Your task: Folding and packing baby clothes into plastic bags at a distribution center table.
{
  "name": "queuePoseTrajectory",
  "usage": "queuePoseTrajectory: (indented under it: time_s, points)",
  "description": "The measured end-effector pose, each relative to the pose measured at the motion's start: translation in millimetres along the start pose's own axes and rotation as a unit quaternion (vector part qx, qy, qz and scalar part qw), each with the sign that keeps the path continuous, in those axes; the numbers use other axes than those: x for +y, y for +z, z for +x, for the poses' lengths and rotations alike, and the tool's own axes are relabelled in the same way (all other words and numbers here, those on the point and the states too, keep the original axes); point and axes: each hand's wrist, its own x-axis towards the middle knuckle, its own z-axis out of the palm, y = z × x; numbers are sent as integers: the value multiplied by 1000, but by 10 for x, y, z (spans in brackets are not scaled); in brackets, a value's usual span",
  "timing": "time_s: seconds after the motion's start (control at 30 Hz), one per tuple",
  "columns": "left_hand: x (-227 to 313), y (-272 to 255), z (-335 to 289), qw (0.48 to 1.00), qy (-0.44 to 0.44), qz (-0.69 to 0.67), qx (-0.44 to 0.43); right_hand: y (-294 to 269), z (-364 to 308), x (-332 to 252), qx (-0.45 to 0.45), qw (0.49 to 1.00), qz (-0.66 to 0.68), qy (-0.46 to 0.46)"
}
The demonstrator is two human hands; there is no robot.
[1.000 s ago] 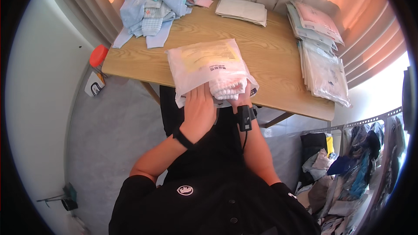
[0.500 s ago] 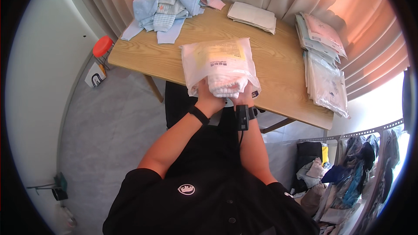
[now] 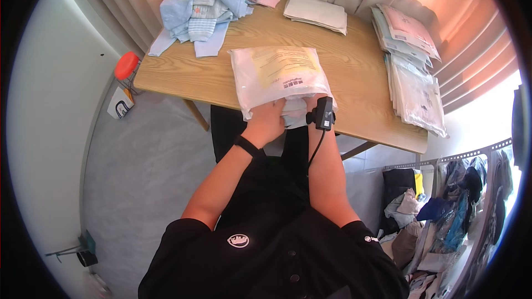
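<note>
A frosted plastic garment bag (image 3: 249,77) with a pale yellow printed panel lies at the table's front edge, its opening toward me. It bulges with a pinkish-white folded garment (image 3: 295,112), whose near end shows at the mouth. My left hand (image 3: 267,120) is at the left of the opening, its fingers closed at the bag's edge, with the tips partly hidden. Most of my right hand (image 3: 315,102) is covered by the bag at the right of the opening, so its fingers do not show.
Light blue baby clothes (image 3: 208,8) are heaped at the far left of the wooden table (image 3: 183,72). Flat white bags (image 3: 316,14) lie at the back, filled bags (image 3: 413,88) at the right. A red stool (image 3: 127,65) stands left; a clothes-filled rack (image 3: 460,216) is at the lower right.
The garment has gone deeper into the bag, and less of it shows at the mouth. The bag's near edge has come down over it, and my right wrist has turned.
</note>
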Motion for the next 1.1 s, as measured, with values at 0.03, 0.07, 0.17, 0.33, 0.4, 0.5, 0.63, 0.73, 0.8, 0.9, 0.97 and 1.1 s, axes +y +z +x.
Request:
queuePoseTrajectory:
  time_s: [0.03, 0.07, 0.17, 0.33, 0.4, 0.5, 0.63, 0.73, 0.8, 0.9, 0.97, 1.1]
  points:
    - [-14, -37, 29, 1000, -16, -11, -25, -16, -26, -9, 3, 1000, 8, 2]
    - [-20, -61, 49, 998, -32, -21, -50, -2, 24, -42, 6, 1000, 16, 3]
    - [19, -90, 15, 981, -66, -161, 87, 77, 127, -50, 12, 999, 42, 7]
    - [229, -157, 252, 959, 36, -247, 134, 96, 78, -6, 18, 996, 86, 27]
    - [288, -120, 282, 968, 30, -247, 43, 39, -40, -1, 21, 994, 102, 35]
    - [289, -13, 308, 971, -34, -238, 16, -3, -91, -14, 20, 990, 128, 47]
    - [283, 54, 295, 975, 4, -214, 54, 37, -196, -95, 27, 986, 154, 55]
    - [374, -66, 303, 970, -21, -237, 44, 321, -618, -128, 76, 994, 44, -62]
    - [440, -48, 321, 964, -35, -259, 43, 233, -602, -21, 99, 990, -2, -101]
    - [440, 27, 349, 964, -36, -257, 59, 246, -656, -35, 129, 984, -52, -110]
    - [408, 95, 344, 972, -25, -221, 78, 170, -628, -30, 118, 985, -68, -106]
    - [412, 118, 348, 954, -58, -267, 120, 185, -647, -79, 119, 988, -58, -84]
